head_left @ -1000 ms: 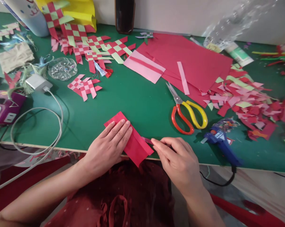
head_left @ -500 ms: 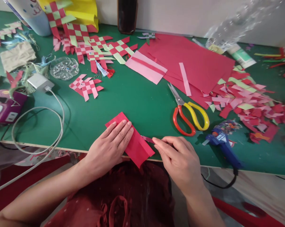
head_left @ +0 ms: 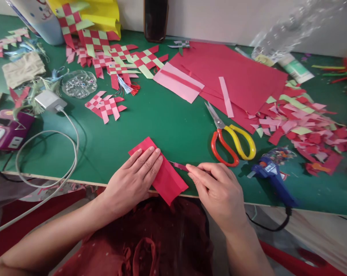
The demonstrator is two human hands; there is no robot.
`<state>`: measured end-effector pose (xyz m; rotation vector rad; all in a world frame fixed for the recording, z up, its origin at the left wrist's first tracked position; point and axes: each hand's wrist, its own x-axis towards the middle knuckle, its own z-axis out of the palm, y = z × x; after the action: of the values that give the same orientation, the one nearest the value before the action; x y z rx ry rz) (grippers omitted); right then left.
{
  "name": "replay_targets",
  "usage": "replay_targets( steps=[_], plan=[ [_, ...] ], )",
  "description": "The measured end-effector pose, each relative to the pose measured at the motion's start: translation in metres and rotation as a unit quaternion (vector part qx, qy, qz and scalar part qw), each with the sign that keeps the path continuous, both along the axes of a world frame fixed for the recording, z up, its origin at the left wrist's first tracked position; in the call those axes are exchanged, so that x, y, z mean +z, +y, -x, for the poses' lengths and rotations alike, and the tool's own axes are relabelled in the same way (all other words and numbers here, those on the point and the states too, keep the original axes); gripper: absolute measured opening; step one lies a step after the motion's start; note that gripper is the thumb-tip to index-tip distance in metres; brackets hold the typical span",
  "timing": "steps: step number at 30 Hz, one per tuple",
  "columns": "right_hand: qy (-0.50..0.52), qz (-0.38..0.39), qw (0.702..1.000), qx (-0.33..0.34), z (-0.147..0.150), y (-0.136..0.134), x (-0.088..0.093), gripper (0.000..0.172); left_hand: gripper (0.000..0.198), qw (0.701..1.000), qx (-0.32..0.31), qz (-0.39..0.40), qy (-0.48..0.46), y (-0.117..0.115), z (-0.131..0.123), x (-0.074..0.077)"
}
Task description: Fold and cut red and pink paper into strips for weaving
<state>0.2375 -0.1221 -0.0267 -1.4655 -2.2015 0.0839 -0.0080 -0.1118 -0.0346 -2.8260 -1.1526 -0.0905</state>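
A folded piece of red paper (head_left: 169, 180) lies slantwise near the table's front edge. My left hand (head_left: 138, 168) is open, its fingers stretched out flat on top of the paper and covering its middle. Between the thumb and fingers of my right hand (head_left: 216, 188) is a slim tool with a pinkish-purple handle (head_left: 180, 166). Its thin metal tip points left and meets the paper's right edge; I cannot make out the exact kind of tool. Scissors (head_left: 223, 128) with one red and one yellow handle lie just beyond my right hand.
A blue glue gun (head_left: 272, 176) lies at the right, beside a heap of paper scraps (head_left: 302, 122). Red sheets (head_left: 233, 73) are behind the scissors. Woven paper fish (head_left: 106, 105) lie at the left, near a white cable (head_left: 75, 142) and a phone (head_left: 155, 19).
The slim tool's tip has shifted slightly up and left along the paper's right edge. My left hand stays flat on the paper.
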Motion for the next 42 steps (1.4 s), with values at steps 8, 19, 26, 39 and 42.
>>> replay_targets(
  steps=[8, 19, 26, 39, 42],
  plan=[
    [-0.003, 0.012, 1.0, 0.016, 0.0, -0.005, 0.006, 0.02, 0.066, 0.999, -0.008, 0.022, -0.041, 0.001, 0.002, 0.005],
    [-0.003, 0.01, 1.0, 0.015, 0.01, -0.009, 0.003, 0.02, 0.077, 1.0, 0.017, -0.003, -0.025, -0.001, 0.003, 0.0],
    [-0.004, 0.003, 1.0, 0.005, 0.005, -0.006, 0.003, 0.02, 0.075, 1.0, 0.015, -0.005, -0.003, -0.002, 0.004, -0.003],
    [0.004, 0.008, 1.0, 0.002, 0.012, 0.002, 0.001, 0.021, 0.082, 1.0, 0.021, 0.001, 0.004, -0.003, 0.004, -0.003],
    [0.002, 0.011, 1.0, -0.001, 0.011, 0.003, 0.001, 0.021, 0.084, 1.0, 0.022, 0.001, 0.004, -0.002, 0.004, -0.003]
  ],
)
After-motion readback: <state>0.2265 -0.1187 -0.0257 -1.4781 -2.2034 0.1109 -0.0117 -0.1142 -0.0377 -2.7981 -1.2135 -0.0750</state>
